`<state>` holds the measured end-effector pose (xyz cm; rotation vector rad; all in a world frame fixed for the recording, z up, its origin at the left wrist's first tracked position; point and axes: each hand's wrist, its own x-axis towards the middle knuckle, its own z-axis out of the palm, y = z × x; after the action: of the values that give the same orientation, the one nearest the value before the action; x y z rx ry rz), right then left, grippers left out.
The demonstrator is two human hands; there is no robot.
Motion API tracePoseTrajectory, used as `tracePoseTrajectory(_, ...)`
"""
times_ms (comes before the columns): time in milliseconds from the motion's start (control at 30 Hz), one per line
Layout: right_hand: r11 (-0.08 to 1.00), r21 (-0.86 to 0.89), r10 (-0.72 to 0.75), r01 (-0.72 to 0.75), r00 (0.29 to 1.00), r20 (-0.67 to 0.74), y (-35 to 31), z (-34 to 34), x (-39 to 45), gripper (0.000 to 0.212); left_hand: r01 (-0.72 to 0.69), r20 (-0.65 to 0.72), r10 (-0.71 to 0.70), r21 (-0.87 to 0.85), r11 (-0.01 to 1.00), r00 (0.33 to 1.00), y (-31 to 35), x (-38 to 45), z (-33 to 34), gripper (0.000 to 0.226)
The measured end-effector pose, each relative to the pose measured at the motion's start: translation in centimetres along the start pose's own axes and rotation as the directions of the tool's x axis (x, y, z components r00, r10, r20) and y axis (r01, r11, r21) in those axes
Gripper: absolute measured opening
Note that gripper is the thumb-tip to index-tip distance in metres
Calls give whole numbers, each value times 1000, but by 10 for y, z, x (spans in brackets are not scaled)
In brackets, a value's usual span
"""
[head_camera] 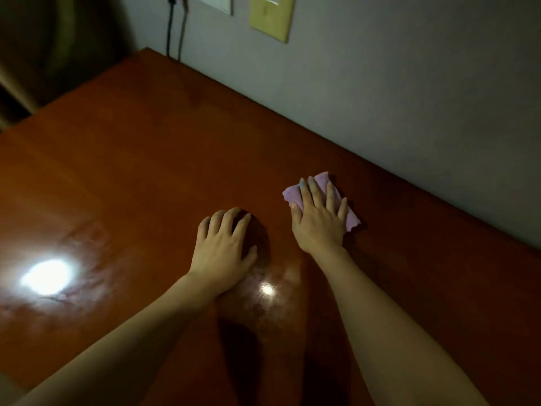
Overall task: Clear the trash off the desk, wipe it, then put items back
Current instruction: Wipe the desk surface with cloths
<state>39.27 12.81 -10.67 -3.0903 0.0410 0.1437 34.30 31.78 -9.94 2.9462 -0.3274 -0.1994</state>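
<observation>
The right hand (319, 218) presses flat, fingers spread, on a pink cloth (325, 197) near the counter's (146, 159) wall edge; its long axis probably runs along that edge. The left hand (224, 250) rests beside it, loosely spread.

- Beyond the right hand's fingers (319, 197), the pink cloth (325, 183) pressed flat lies near the wall (409, 98), leaving narrow bare desk (131, 171).
- Left of the left hand's fingers (231, 221), open desktop.
- Cables (169, 33) hang at the far corner.

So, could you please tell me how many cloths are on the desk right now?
1. The pink cloth lies near the wall edge of the desk, pressed flat under the right hand. None other shows.
</observation>
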Motion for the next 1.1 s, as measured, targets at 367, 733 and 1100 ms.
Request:
tracePoseTrajectory(367,978,97,189,-185,981,-39,194,3,-99,57,-190,0,190,5,982,982,196,-30,43,62)
tracePoseTrajectory(733,912,126,395,-391,919,-6,350,-1,-182,56,-297,10,297,63,953,955,332,-49,71,62)
tracePoseTrajectory(1100,822,183,551,-539,835,-13,437,1,-240,55,-422,45,420,69,904,906,408,-59,89,62)
